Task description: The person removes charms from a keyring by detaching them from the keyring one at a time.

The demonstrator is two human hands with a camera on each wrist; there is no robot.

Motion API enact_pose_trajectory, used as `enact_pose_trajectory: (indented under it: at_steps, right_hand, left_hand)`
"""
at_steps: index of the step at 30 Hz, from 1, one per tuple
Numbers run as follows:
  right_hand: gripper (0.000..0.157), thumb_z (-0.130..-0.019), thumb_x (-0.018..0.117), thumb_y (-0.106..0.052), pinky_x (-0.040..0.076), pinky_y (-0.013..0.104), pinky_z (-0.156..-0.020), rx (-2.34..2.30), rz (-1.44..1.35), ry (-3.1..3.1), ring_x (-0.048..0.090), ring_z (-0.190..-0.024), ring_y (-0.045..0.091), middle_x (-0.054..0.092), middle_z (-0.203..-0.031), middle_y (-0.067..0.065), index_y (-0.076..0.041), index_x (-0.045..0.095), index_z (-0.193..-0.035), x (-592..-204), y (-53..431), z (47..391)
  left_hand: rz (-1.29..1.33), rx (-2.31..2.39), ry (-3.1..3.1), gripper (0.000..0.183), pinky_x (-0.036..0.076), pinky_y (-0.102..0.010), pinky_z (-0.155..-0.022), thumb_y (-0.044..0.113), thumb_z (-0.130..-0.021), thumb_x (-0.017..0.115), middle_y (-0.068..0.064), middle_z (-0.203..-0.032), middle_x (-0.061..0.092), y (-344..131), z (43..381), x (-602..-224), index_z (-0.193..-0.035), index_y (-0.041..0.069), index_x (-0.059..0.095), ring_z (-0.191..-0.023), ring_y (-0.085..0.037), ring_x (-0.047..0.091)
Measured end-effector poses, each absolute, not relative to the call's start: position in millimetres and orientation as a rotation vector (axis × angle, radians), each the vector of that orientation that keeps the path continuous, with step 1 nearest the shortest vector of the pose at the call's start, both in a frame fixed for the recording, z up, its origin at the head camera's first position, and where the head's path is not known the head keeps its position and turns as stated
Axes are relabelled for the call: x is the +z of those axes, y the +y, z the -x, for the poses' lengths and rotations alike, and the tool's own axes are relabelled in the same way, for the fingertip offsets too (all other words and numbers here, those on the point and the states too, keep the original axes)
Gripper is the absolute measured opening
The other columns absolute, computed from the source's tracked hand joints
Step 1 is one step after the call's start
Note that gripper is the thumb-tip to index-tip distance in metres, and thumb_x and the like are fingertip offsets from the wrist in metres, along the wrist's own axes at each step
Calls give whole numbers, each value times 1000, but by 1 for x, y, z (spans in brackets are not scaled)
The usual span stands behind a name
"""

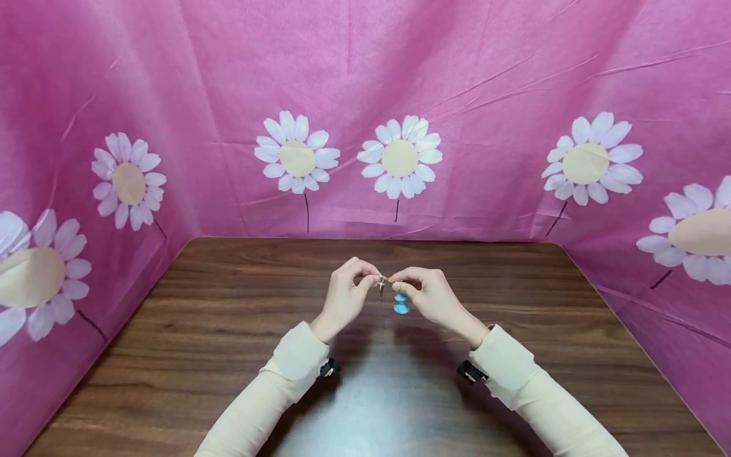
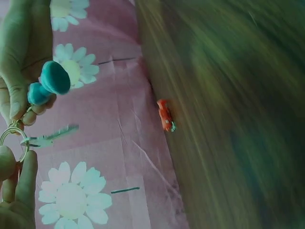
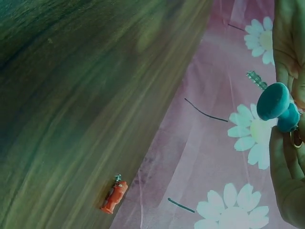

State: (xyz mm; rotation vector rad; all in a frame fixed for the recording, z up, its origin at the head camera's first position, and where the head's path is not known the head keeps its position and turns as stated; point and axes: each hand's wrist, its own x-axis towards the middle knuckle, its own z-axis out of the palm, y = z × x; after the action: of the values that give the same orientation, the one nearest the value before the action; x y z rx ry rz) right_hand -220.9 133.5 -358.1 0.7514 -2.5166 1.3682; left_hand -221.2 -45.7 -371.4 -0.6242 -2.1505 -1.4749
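In the head view, my left hand [image 1: 348, 289] and right hand [image 1: 434, 295] meet over the middle of the table. A gold key ring [image 2: 16, 143] is pinched between the left thumb and fingers. From that ring hangs a metal key [image 1: 381, 291], seen side-on in the left wrist view. The right thumb and fingers pinch the gold-coloured fitting [image 2: 16, 123] joined to the ring. Below the right fingertips dangles a blue charm [image 1: 401, 304] with two rounded parts. In the right wrist view, the charm partly covers the ring.
A small orange figure [image 2: 165, 115] with a short metal link lies by the far edge of the brown wooden table [image 1: 228, 304]; it shows only in the wrist views. Pink cloth [image 1: 228, 63] with white daisies surrounds the table at the back and both sides.
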Motion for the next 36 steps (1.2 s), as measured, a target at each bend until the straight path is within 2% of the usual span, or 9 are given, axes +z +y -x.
enact_pose_trajectory:
  at_steps: [5, 8, 11, 14, 18, 20, 25, 26, 36]
  right_hand:
    - [11, -82, 66, -6, 54, 26, -55, 1419, -737, -2510, 61, -60, 9, 68, -71, 6, -6, 70, -91, -356, 134, 220]
    - [10, -82, 66, -6, 54, 26, -53, 1438, -727, -2513, 60, -59, 9, 67, -68, 6, -6, 70, -91, -355, 134, 219]
    - [11, -82, 66, -6, 52, 24, -54, 1404, -729, -2513, 60, -59, 8, 68, -69, 5, -7, 70, -91, -355, 134, 220]
    - [11, -82, 66, -6, 51, 23, -56, 1357, -744, -2513, 60, -59, 6, 69, -73, 7, -7, 70, -92, -357, 135, 221]
    - [12, -82, 66, -7, 51, 22, -59, 1335, -746, -2521, 60, -61, 5, 70, -79, 8, -7, 70, -93, -359, 135, 221]
    - [12, -82, 66, -8, 50, 22, -60, 1349, -733, -2528, 60, -62, 5, 70, -78, 8, -6, 70, -93, -359, 135, 221]
    - [12, -84, 64, -9, 49, 21, -59, 1390, -690, -2554, 59, -62, 7, 69, -75, 9, -6, 69, -94, -360, 135, 221]
    - [12, -84, 65, -9, 49, 21, -59, 1391, -683, -2556, 60, -62, 7, 69, -75, 9, -6, 69, -94, -360, 135, 221]
    - [10, -83, 66, -9, 50, 21, -60, 1379, -702, -2563, 61, -61, 7, 70, -78, 8, -7, 69, -92, -370, 133, 223]
  left_hand:
    - [524, -1829, -2090, 6, 55, -34, -69, -5, -81, 62, -21, -79, 60, -42, 222, -371, -84, -9, 61, -72, -25, 61]
    - [494, -1960, -2065, 6, 55, -37, -72, -8, -81, 60, -26, -82, 60, -41, 223, -370, -85, -13, 59, -73, -23, 61]
    - [493, -1937, -2103, 6, 55, -28, -71, -6, -82, 61, -22, -82, 62, -42, 222, -370, -86, -10, 60, -72, -14, 61]
    - [531, -1863, -2147, 4, 53, -24, -69, -2, -83, 62, -17, -82, 65, -44, 221, -372, -86, -4, 61, -73, -14, 62]
    - [583, -1828, -2193, 4, 55, -37, -71, 0, -84, 61, -17, -82, 67, -46, 221, -377, -88, -2, 60, -76, -25, 65]
    - [605, -1805, -2223, 7, 55, -39, -71, 1, -85, 61, -17, -83, 67, -46, 222, -380, -91, -2, 59, -77, -28, 66]
    - [658, -1706, -2285, 16, 55, -25, -71, -1, -83, 62, -15, -85, 67, -46, 222, -384, -98, -3, 58, -76, -23, 66]
    - [658, -1686, -2302, 17, 55, -26, -72, -2, -82, 63, -15, -85, 67, -46, 220, -380, -98, -4, 59, -77, -23, 65]
    - [748, -1091, -2360, 6, 50, -17, -63, 11, -78, 71, 1, -78, 66, -44, 221, -378, -83, 10, 68, -69, -8, 62]
